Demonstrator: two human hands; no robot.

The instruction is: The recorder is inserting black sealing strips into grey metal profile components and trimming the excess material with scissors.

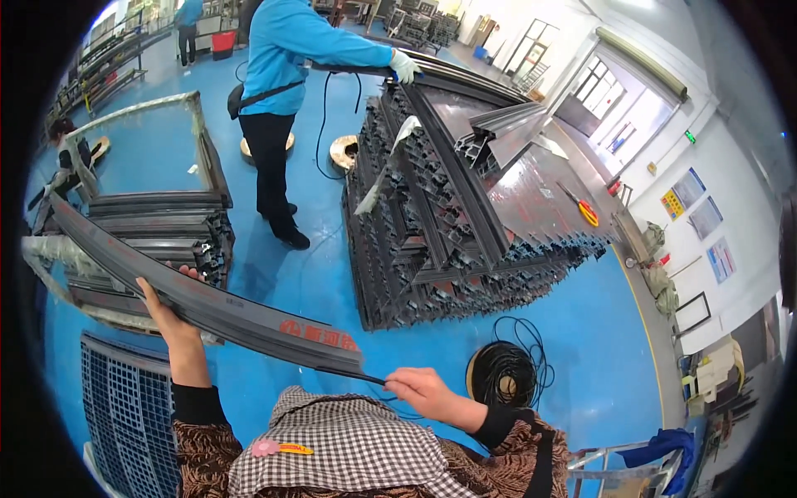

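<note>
Left hand (166, 303) props a long grey metal profile (207, 303); right hand (419, 388) pinches a black rubber strip (353, 375) at its end

The long dark curved metal profile (207, 307) lies across the front, held between the left hand (162, 307) and right hand (419, 388). Behind it, a large stack of dark metal profiles (448, 224) sits on the blue floor (324, 274), a smaller stack of dark profiles (166, 228) to its left. A black coil of cord (502, 373) lies right of the right hand.

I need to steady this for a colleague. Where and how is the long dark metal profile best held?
Probably grip the long dark metal profile along its middle span, coming from underneath, as the left hand does. It is long and thin, so a hold at one end would let it swing. The right hand pinches the thin black strip at the near end.
</note>
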